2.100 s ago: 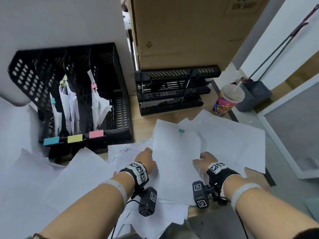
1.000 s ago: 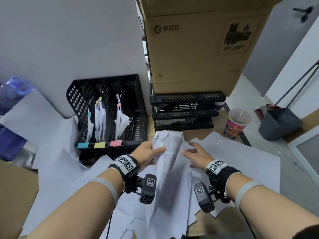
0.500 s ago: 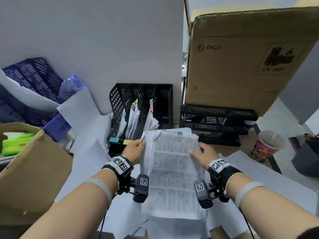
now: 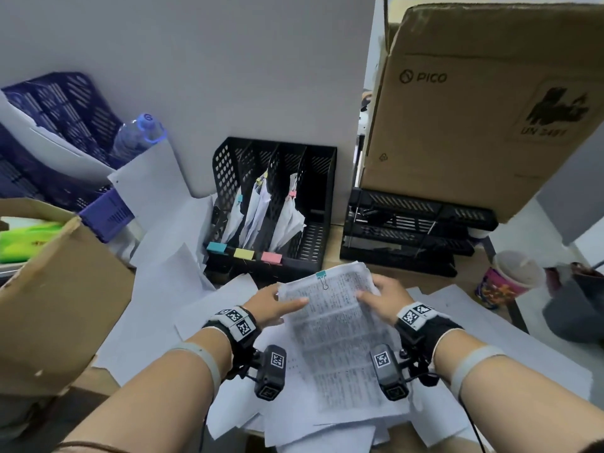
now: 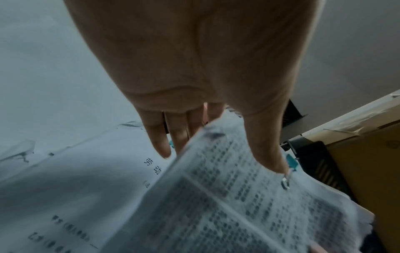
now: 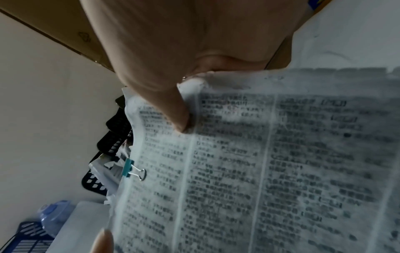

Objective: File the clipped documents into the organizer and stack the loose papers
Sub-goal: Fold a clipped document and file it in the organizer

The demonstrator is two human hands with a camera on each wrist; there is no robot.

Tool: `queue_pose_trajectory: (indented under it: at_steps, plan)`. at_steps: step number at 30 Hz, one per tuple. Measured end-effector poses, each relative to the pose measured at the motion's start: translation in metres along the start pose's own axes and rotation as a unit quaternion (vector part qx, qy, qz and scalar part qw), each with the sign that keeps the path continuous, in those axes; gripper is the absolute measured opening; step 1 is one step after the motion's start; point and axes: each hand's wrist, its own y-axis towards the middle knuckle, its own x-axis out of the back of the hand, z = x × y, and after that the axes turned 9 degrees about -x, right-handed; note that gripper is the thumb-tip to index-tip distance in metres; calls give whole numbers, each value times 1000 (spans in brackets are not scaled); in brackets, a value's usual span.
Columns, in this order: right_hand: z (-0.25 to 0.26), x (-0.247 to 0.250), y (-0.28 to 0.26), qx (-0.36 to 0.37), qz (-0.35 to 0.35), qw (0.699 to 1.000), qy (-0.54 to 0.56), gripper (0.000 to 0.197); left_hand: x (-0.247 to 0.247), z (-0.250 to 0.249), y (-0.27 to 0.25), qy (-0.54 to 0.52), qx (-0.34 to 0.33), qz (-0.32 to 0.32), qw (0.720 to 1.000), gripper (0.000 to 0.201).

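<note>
Two hands grip printed clipped document (teal clip).

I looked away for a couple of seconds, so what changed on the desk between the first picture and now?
The clipped bundle with the teal clip lay flat among the loose sheets. Both hands took hold and lifted it: the left hand and right hand now hold it by its side edges, printed side up, in front of the organizer. The organizer's three filed bundles and the cup stayed put.
</note>
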Motion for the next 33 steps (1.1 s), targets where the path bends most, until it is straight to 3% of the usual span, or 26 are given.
queue_pose_trajectory:
  at_steps: [2,5,11,14,21,24,27,28,31,32,33]
  plan:
    - [10,-8,1,8,13,1000,10,18,4,2,-2,-44,-18,18,999,40]
    - [28,-23,4,23,38,999,9,21,23,9,-7,-41,-10,-11,999,44]
    - [64,-67,10,56,56,997,-9,19,76,26,-32,-29,-4,-139,990,37]
    - [86,-88,11,75,67,995,-13,23,101,29,-45,-77,-6,-194,978,34]
    - [126,-132,26,95,67,993,-11,20,146,43,-64,-97,3,-190,977,18]
    - [138,-145,32,46,35,998,-23,39,162,41,-64,-52,-12,-203,978,10]
    - [150,-155,33,39,-55,993,-99,53,177,31,-55,28,-40,-241,969,15]
    - [156,-157,29,37,-20,992,-117,55,179,24,-52,54,-52,-246,966,16]
    - [180,-172,6,1,236,964,-125,78,180,-1,-40,92,-112,-222,964,11]
    - [188,-178,-2,-9,286,951,-120,87,178,-11,-37,93,-134,-197,967,12]
    - [196,-184,-9,-4,294,949,-118,88,175,-20,-33,96,-162,-178,966,15]
